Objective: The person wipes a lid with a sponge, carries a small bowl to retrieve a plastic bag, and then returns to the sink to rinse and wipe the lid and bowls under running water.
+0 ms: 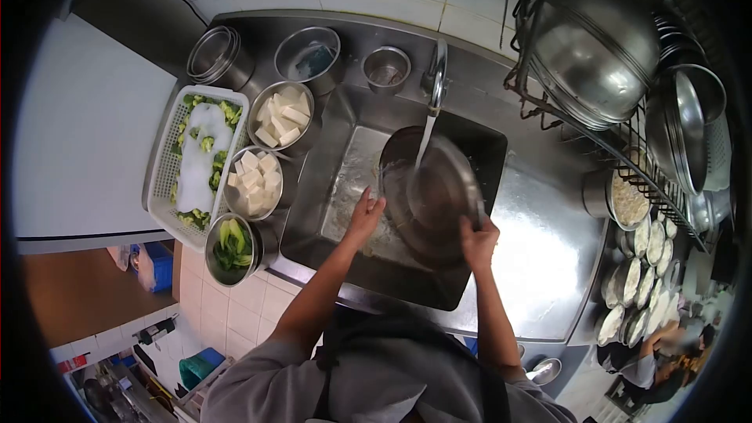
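Note:
Over the sink (pixel 313 248), a large round metal bowl (pixel 439 223) is tilted and blurred by motion. Water from the tap (pixel 439 82) runs down into it. My right hand (pixel 479 244) grips the bowl's right rim, with the fingers closed round the edge. At its left rim, my left hand (pixel 365 218) holds the edge between thumb and fingers. Wet bits lie on the sink floor below.
Left of the sink are a white basket (pixel 163 180) of broccoli, bowls of white tofu-like blocks (pixel 280 119), and leafy greens (pixel 233 244). Steel bowls (pixel 599 47) fill a rack at right. Filled dishes (pixel 630 282) and people (pixel 662 352) appear farther right.

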